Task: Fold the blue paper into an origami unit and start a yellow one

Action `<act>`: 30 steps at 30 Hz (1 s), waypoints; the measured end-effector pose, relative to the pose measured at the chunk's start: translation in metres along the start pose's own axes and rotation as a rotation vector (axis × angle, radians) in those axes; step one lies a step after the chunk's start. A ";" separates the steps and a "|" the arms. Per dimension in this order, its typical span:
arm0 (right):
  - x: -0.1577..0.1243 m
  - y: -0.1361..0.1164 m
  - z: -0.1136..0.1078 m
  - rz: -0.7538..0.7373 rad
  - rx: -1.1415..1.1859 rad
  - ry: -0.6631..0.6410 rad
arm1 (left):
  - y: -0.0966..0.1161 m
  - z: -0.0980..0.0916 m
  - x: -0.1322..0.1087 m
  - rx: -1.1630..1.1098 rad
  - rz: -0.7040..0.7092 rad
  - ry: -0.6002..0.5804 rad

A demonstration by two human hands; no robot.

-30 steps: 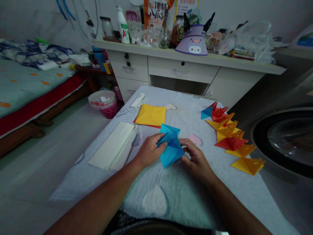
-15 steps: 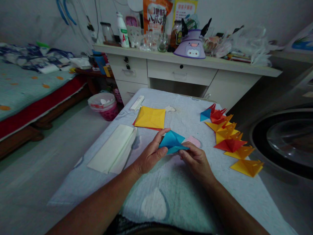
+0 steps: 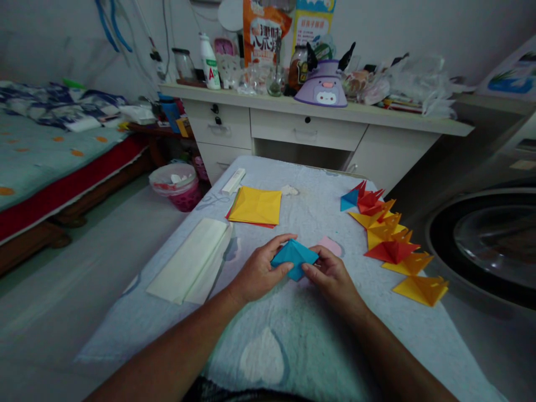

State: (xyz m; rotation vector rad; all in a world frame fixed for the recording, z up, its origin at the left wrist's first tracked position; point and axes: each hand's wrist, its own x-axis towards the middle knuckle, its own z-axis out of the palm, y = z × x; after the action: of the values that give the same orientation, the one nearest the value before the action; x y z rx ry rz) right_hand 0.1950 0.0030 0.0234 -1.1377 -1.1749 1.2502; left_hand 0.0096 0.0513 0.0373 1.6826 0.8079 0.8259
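Between my two hands is a folded piece of blue origami paper (image 3: 295, 256), held just above the cloth-covered table. My left hand (image 3: 263, 268) pinches its left corner, thumb in front and fingers behind. At the right corner my right hand (image 3: 330, 271) grips it the same way, with the thumb near the lower edge. Beyond my left hand lies a stack of yellow and red paper squares (image 3: 256, 205). Along the table's right side stands a row of folded paper cranes (image 3: 391, 251) in yellow, orange, red and blue.
A folded pale green sheet (image 3: 192, 259) lies on the tablecloth (image 3: 310, 335) at the left. Behind the stack is a small white box (image 3: 233, 181). A white desk (image 3: 310, 134) stands past the table, a pink bin (image 3: 176, 187) left, a washing machine (image 3: 489, 245) right.
The blue paper, spread with a raised flap before, now looks flatter and diamond-shaped. Both hands have turned it, and the right hand has shifted its grip. The view has tilted slightly upward.
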 end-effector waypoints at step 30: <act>0.001 -0.002 0.003 0.068 0.062 -0.112 | -0.008 0.012 0.004 -0.351 -0.211 -0.059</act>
State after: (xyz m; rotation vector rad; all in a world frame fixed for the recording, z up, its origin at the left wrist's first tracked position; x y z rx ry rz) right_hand 0.1926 0.0039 0.0261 -1.0810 -1.1800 1.4089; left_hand 0.0213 0.0502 0.0279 1.2825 0.7372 0.7200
